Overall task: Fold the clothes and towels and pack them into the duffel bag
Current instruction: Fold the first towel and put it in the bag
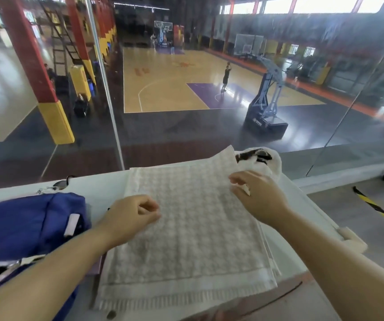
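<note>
The towel (pixel 186 228) lies flat on the table (pixel 98 188), in front of the person and between their forearms. It is already doubled into several layers, which show as slightly stepped edges along its right side.

Those layers are the main risk. If one hand pulls harder than the other on the next fold, they will likely shear apart and the fold will come out skewed. The banded hem sits at the near table edge, so a tug toward the body could slide the stack off. The far right corner is raised and rests against a fluffy white-and-brown cloth (pixel 267 163), and a lift there may drag that piece along.

The towel's long axis runs from near to far, leaning a little right at the far end. The hem faces the person and the raised corner points toward the glass.

The left hand (pixel 130 216) rests on the towel's left edge with its fingers curled in against the thumb; I cannot tell whether any cloth is caught between them. The right hand (pixel 260 195) has bent fingers pinching a bit of the towel at its right edge.

The blue bag (pixel 24 223) sits just beside the towel on the left.
</note>
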Motion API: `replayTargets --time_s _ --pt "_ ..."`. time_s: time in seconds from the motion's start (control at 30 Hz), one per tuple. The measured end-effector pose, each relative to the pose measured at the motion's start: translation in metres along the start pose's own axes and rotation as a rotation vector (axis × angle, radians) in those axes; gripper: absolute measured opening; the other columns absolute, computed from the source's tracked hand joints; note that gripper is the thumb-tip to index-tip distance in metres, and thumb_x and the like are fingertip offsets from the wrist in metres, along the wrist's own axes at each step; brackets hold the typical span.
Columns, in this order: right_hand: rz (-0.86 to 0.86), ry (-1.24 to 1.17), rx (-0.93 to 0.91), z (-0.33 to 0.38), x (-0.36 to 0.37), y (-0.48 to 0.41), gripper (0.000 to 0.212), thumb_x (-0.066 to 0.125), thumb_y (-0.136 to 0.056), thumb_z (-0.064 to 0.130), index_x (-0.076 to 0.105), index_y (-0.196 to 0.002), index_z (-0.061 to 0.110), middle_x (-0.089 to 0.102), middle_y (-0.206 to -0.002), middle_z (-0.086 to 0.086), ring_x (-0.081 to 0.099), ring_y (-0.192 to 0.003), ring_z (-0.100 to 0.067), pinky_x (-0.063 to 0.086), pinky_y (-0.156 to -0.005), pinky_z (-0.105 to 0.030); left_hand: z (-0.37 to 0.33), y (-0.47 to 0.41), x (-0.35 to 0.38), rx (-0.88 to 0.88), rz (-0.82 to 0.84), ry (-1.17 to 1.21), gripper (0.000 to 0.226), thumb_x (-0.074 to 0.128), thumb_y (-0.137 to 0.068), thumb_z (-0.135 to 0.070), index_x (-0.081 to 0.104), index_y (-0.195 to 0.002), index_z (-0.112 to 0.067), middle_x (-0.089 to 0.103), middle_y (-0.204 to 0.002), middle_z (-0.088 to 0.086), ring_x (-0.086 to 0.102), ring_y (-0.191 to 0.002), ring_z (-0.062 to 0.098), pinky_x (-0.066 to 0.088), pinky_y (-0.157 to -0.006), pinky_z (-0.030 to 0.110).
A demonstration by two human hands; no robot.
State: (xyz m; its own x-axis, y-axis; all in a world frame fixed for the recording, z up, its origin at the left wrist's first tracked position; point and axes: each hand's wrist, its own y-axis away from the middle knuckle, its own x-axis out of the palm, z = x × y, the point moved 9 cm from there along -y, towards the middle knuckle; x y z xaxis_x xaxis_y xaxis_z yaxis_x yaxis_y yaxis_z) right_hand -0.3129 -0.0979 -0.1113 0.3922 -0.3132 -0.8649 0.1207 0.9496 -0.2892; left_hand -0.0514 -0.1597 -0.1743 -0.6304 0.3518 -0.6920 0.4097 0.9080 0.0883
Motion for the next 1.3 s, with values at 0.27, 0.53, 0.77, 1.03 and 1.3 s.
replayTargets --time_s 0.27,0.53,0.77,1.03,1.3 --pt "0.209 0.097 -0.099 -0.008 0.031 0.1 0.034 0.059 -0.082 0.049 0.07 -0.106 0.027 0.066 -0.111 0.005 0.06 -0.102 -0.021 0.049 -0.091 -0.039 0.012 0.076 0.056 0.167 0.141 -0.222 0.035 0.058 -0.064 -0.073 0.054 -0.089 -0.049 0.049 -0.101 -0.028 0.05 -0.101 0.002 0.044 -0.092 0.026" --pt "0.536 0.387 -0.168 -0.033 0.063 0.159 0.073 0.063 -0.079 0.05 0.031 -0.143 0.036 0.029 -0.151 0.01 0.03 -0.138 -0.015 0.026 -0.112 -0.038 0.011 0.114 0.079 0.32 0.106 -0.576 0.091 0.028 -0.058 -0.092 0.057 -0.122 -0.033 0.055 -0.119 -0.011 0.053 -0.105 0.02 0.042 -0.091 0.033" --pt "0.336 0.404 -0.346 -0.022 0.057 0.163 0.039 0.076 -0.061 0.006 0.065 -0.097 0.019 0.067 -0.086 0.001 0.067 -0.069 -0.025 0.053 -0.051 -0.036 -0.006 0.135 0.082 0.512 0.019 -0.716 0.054 0.047 -0.061 -0.075 0.055 -0.095 -0.035 0.06 -0.084 -0.012 0.058 -0.063 0.012 0.053 -0.053 0.026" --pt "0.287 0.089 -0.162 -0.031 0.021 0.148 0.012 0.06 -0.091 0.021 0.068 -0.094 0.012 0.06 -0.088 0.001 0.059 -0.082 -0.022 0.048 -0.077 -0.035 0.001 0.153 0.071 0.425 0.012 -0.612 0.029 0.055 -0.075 -0.034 0.066 -0.1 -0.024 0.068 -0.087 -0.007 0.067 -0.072 0.014 0.054 -0.054 0.026" --pt "0.159 -0.054 0.076 -0.03 -0.023 0.14 0.022 0.067 -0.083 0.038 0.068 -0.082 0.016 0.065 -0.071 0.0 0.054 -0.062 -0.012 0.038 -0.057 -0.027 0.007 0.154 0.026 0.187 -0.066 -0.412 0.027 0.06 -0.087 -0.017 0.061 -0.112 -0.028 0.069 -0.106 -0.004 0.065 -0.096 0.024 0.051 -0.08 0.036"
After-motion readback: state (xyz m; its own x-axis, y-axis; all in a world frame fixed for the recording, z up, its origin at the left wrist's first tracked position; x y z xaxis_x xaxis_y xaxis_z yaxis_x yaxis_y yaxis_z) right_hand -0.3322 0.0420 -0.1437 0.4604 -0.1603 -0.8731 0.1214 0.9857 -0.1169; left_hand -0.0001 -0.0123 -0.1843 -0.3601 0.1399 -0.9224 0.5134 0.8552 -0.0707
